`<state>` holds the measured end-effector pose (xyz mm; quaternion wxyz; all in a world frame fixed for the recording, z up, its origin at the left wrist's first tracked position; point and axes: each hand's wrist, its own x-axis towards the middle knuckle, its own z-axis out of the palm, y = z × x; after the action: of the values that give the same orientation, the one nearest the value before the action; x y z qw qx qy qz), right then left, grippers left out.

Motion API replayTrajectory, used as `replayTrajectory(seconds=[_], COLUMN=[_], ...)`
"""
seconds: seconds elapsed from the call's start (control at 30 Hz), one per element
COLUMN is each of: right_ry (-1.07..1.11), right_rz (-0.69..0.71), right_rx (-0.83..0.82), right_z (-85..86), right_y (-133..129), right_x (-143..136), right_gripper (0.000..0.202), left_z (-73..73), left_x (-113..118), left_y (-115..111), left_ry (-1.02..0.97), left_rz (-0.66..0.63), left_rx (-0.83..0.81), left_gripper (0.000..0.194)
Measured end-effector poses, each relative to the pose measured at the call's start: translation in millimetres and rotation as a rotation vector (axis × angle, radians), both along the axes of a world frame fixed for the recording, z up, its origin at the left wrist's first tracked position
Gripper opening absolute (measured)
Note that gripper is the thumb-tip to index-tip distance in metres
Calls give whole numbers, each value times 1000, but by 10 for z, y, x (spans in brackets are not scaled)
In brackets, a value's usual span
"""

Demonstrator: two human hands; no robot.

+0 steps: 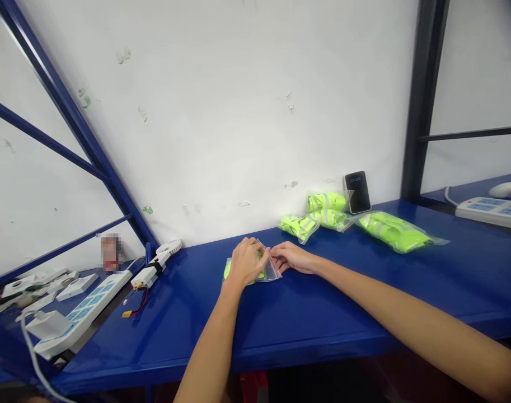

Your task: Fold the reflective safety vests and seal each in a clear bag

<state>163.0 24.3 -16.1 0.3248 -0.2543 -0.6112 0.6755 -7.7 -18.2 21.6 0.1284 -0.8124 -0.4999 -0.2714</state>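
Note:
On the blue shelf lies a clear plastic bag (272,271) with a folded neon-yellow item inside, mostly covered by my left hand (247,261). The fingers of that hand curl over the bag, thumb toward its open-looking right end. My right hand (292,258) pinches the bag's edge there, close to the left thumb. Further back and to the right, several bagged neon-yellow items with grey stripes sit together against the wall, among them one bag (299,226) at the left of the group and a larger bag (393,232) at the right.
A dark display device (357,192) leans on the wall (255,112). At the left of the blue shelf (322,302) lie a white fan (170,247) and a wired battery pack (148,274). Power strips (87,313) stand beyond both sides, near metal frame posts.

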Motion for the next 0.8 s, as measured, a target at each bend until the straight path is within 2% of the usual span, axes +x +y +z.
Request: replayTrajectory(seconds=[0.2, 0.33, 0.47, 0.8], right_ry=[0, -2, -23, -57], right_rz=[57, 62, 45, -164], right_rx=[83, 114, 103, 101], right_z=[-36, -33, -29, -43], right_y=[9, -2, -4, -30], right_x=[41, 53, 40, -69], right_gripper=[19, 24, 24, 14], left_z=[-9, -1, -12, -86], left_x=[-37, -71, -75, -59], left_y=[-16, -13, 16, 117], left_ry=[-48, -68, -104, -185], left_rz=[-86, -160, -180, -147], left_rx=[-97, -169, -205, -193], left_gripper=[36, 32, 27, 20])
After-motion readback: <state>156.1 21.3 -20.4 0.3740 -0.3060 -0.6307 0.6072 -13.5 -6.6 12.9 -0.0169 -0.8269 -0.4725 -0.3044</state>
